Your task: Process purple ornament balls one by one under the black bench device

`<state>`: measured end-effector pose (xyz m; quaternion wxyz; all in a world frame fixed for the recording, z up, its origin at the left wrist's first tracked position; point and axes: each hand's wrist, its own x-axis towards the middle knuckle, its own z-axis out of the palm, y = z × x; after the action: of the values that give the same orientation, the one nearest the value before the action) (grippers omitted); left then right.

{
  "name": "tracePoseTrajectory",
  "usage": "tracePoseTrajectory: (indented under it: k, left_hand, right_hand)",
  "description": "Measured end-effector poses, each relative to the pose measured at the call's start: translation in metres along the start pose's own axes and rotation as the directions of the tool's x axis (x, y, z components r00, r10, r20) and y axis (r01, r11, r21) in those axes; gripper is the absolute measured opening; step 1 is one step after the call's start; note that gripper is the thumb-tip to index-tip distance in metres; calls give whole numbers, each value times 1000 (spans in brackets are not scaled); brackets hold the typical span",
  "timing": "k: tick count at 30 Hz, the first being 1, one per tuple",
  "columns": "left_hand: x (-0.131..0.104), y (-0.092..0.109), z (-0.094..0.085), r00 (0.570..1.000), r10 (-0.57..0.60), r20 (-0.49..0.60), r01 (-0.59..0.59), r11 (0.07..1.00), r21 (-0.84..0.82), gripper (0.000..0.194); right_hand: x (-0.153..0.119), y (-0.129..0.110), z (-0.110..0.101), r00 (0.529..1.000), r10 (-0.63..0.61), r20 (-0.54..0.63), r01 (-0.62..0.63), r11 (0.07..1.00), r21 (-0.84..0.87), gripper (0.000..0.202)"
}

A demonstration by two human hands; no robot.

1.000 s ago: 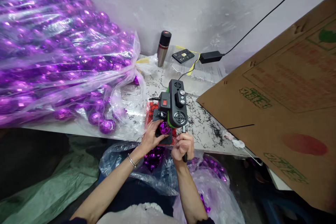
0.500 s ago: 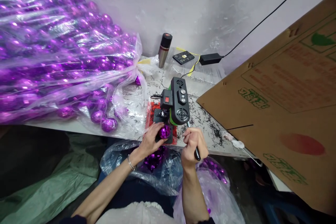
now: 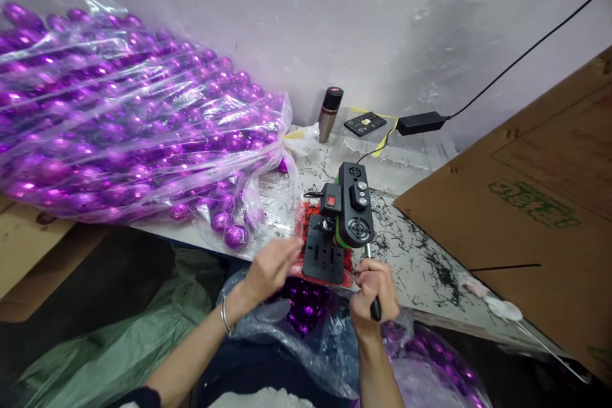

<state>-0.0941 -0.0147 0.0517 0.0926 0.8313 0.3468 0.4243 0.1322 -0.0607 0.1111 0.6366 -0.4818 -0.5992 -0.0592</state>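
The person has on the left wrist one bracelet [image 3: 225,317], which is narrow, rounded and shiny, of silver colour. The left sleeve [image 3: 146,397] is of very dark blue cloth and it ends on the forearm. At the waist I see some whitish cloth [image 3: 262,399], a little wrinkled, and around it the dark navy clothing [image 3: 268,366].

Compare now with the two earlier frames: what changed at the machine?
The left hand has moved left off the black plate, apparently letting go of the purple ball it held there. That ball is off the plate; where it went can't be told. The camera view shifted too. Unchanged: the right hand grips the lever; the machine and flask keep their places.
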Motion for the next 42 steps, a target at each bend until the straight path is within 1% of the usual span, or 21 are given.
tracePoseTrajectory:
  k: [2,3,4,6,7,9,14,16,18,19,20,22,23,25,27,29,31,33,36,39,42]
  left_hand:
    - [40,-30,-22,984,-172,40,162,970,183,41]
    - [56,-44,-33,950,-284,130,237,926,293,38]
    - [69,-55,-43,892,-388,230,276,872,404,33]
    - [83,-70,-60,766,-522,376,249,780,574,26]
    - [85,-74,-66,719,-554,420,212,751,626,27]
    - [82,-77,-76,675,-578,459,146,714,685,37]
    - [67,-81,-83,658,-610,441,129,668,733,51]
    - [66,-84,-84,709,-582,399,222,720,657,49]
    - [67,-83,-83,796,-546,261,403,800,444,50]
    - [68,-81,-82,819,-552,155,503,822,268,53]
    - [68,-76,-81,811,-583,50,580,812,55,56]
    - [68,-60,-77,728,-685,-41,625,686,-372,63]
    - [66,-49,-74,688,-726,-6,611,582,-537,64]
    - [58,-24,-64,651,-741,168,586,349,-731,64]
    - [46,4,-46,621,-684,382,611,117,-783,63]
    - [32,27,-23,562,-613,555,641,-101,-761,63]
    - [21,43,3,498,-570,653,635,-274,-723,63]
    - [14,51,23,452,-568,687,603,-372,-705,63]
    - [15,52,37,443,-602,664,590,-362,-722,69]
    - [23,48,38,465,-664,586,649,-195,-736,85]
    - [32,43,39,463,-703,540,745,-22,-667,98]
  right_hand:
    - [0,0,1,1000,-4,-8,4,1000,-1,35]
    - [1,0,1,1000,-6,-14,6,1000,-2,35]
    - [1,0,2,1000,-8,-16,8,1000,-3,35]
    - [1,0,3,1000,-19,-12,19,1000,1,34]
    - [1,0,3,1000,-24,-8,24,1000,5,34]
    - [1,1,3,1000,-29,-8,30,1000,11,34]
    - [-3,2,4,1000,-12,-12,13,1000,16,33]
    - [-3,3,4,1000,-13,-7,13,1000,20,33]
    - [-4,3,4,1000,-15,-6,15,1000,21,33]
    - [-4,3,4,1000,-14,-5,14,1000,21,33]
    - [-4,3,4,1000,-11,-3,11,1000,19,33]
    - [-4,2,4,1000,-1,-4,2,1000,16,34]
    - [-4,2,4,1000,3,-7,-3,1000,16,35]
    - [-2,0,4,1000,7,-8,-7,1000,20,35]
    - [2,-3,3,1000,9,-3,-9,1000,24,36]
    - [9,-8,2,1000,17,1,-17,1000,25,36]
    - [17,-14,1,999,33,2,-33,999,20,37]
    - [24,-18,-1,999,52,14,-52,999,3,38]
    - [29,-21,-2,997,59,43,-58,998,-12,37]
    - [29,-21,-2,998,50,49,-50,999,-7,34]
    - [27,-22,-2,998,43,45,-42,999,-5,32]
